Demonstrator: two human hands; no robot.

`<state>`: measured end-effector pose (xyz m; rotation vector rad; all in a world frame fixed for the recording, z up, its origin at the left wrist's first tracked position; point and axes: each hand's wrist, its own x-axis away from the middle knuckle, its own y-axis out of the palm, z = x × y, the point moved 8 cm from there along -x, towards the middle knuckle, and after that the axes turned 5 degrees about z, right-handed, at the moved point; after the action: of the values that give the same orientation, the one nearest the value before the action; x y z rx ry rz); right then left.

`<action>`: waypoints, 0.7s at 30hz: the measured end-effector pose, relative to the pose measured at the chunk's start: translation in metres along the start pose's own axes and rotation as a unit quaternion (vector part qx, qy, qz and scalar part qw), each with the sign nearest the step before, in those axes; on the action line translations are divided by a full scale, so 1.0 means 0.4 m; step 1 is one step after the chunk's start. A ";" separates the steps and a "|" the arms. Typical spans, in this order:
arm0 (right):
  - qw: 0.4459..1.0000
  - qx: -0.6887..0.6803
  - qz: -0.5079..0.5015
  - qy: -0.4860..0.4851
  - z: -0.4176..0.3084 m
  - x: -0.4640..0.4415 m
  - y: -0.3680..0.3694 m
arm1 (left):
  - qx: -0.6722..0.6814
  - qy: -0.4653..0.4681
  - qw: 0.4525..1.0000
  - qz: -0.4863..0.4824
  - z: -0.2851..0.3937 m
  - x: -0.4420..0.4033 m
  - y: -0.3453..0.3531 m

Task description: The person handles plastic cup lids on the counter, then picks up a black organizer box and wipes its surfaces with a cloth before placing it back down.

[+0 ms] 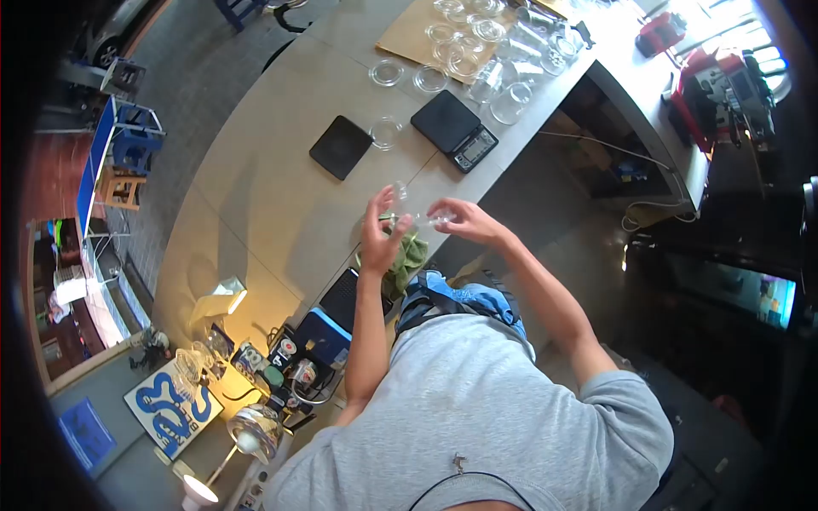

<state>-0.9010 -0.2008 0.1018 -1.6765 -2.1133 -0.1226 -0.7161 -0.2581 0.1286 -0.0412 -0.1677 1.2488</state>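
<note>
My left hand (382,237) is raised over the near edge of the counter, its fingers curled around a see-through piece (400,192) that looks like a small glass. Opposite it, my right hand (467,221) pinches a clear piece (438,219) between thumb and fingers. Whether these are two things or parts of one, I cannot tell. A green cloth (411,253) hangs just below my left hand. Beyond the hands lie a black square pad (341,147), a clear round lid (386,133) and a black digital scale (454,130).
Clear lids (430,79) and several clear cups (511,102) stand at the far end, some on a brown board (409,38). To the left are a lit lamp (200,490), a blue box (322,336) and small items. A red machine (694,98) stands far right.
</note>
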 end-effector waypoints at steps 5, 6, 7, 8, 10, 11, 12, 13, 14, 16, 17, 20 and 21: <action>0.944 -0.296 0.142 -0.016 0.058 0.115 -0.008 | 0.042 -0.024 0.976 -0.212 0.018 0.000 0.243; 0.920 -0.331 0.207 -0.037 0.057 0.128 -0.006 | 0.066 -0.026 0.969 -0.237 0.023 0.002 0.274; 0.890 -0.364 0.270 -0.058 0.056 0.135 -0.015 | 0.070 -0.026 0.968 -0.240 0.036 -0.006 0.289; 0.863 -0.397 0.306 -0.061 0.061 0.135 -0.020 | 0.073 -0.029 0.967 -0.244 0.048 -0.011 0.302; 0.804 -0.461 0.370 -0.063 0.082 0.143 -0.020 | 0.055 -0.039 0.966 -0.251 0.094 -0.014 0.330; 0.770 -0.493 0.400 -0.060 0.096 0.152 -0.014 | 0.053 -0.036 0.965 -0.254 0.110 -0.013 0.339; 0.749 -0.504 0.423 -0.076 0.094 0.152 -0.027 | 0.050 -0.031 0.965 -0.257 0.119 -0.015 0.347; 0.757 -0.494 0.421 -0.073 0.083 0.152 -0.043 | 0.047 -0.024 0.964 -0.260 0.126 -0.019 0.357; 0.765 -0.484 0.418 -0.072 0.072 0.151 -0.062 | 0.027 -0.014 0.965 -0.260 0.129 -0.021 0.367; 0.777 -0.471 0.411 -0.080 0.076 0.146 -0.101 | 0.027 0.007 0.967 -0.252 0.160 -0.033 0.386; 0.786 -0.456 0.412 -0.072 0.082 0.145 -0.123 | 0.027 0.019 0.969 -0.246 0.172 -0.040 0.398; 0.799 -0.388 0.450 -0.088 0.061 0.154 -0.215 | 0.022 0.099 0.973 -0.208 0.203 -0.063 0.439; 0.806 -0.382 0.442 -0.094 0.058 0.157 -0.239 | 0.001 0.111 0.975 -0.194 0.217 -0.069 0.455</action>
<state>-1.0085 -0.1613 0.1241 -3.0840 -1.1869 -0.5877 -0.9085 -0.2318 0.1890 -0.1393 0.0210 0.8471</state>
